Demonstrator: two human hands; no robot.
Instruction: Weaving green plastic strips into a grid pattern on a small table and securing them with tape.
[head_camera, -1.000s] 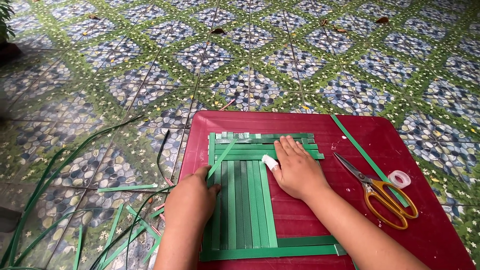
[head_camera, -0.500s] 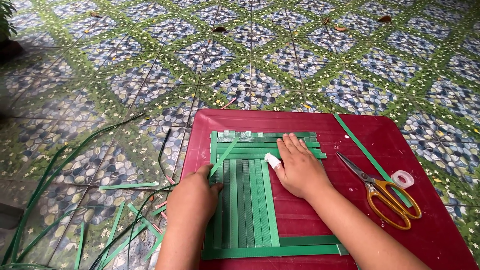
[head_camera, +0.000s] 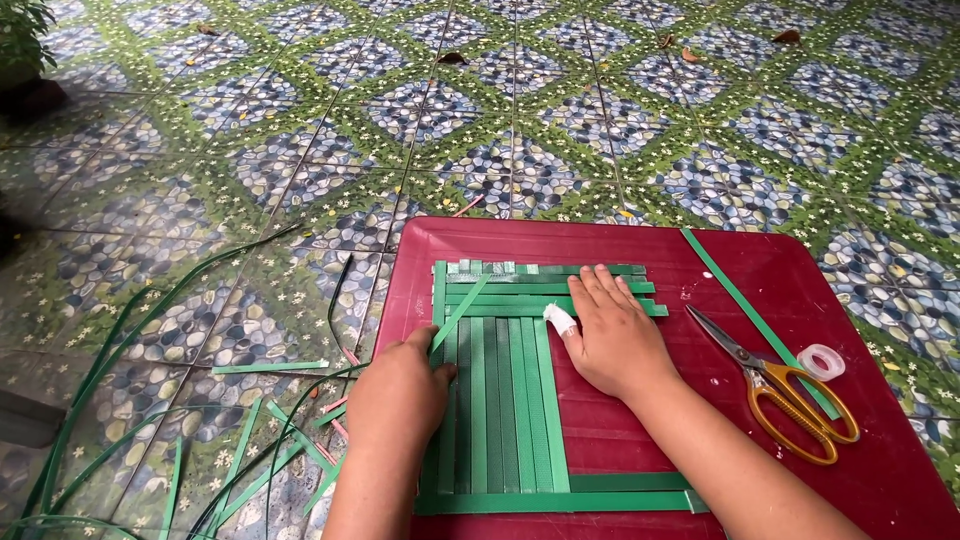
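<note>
A mat of woven green strips (head_camera: 510, 400) lies on a dark red table (head_camera: 640, 245). My left hand (head_camera: 398, 395) rests on the mat's left side and pinches the lower end of one loose green strip (head_camera: 462, 310) that slants up to the right. My right hand (head_camera: 612, 335) lies flat, palm down, on the mat's upper right part, pressing the horizontal strips. Its thumb has a white bandage (head_camera: 560, 319).
Yellow-handled scissors (head_camera: 790, 395) lie on the table right of my right arm, beside a small roll of clear tape (head_camera: 821, 361) and a long green strip (head_camera: 745, 310). Several loose green strips (head_camera: 230, 440) are scattered on the patterned tile floor at left.
Both hands stay on the mat. My right hand has shifted slightly on the horizontal strips, and the view has drifted a little.
</note>
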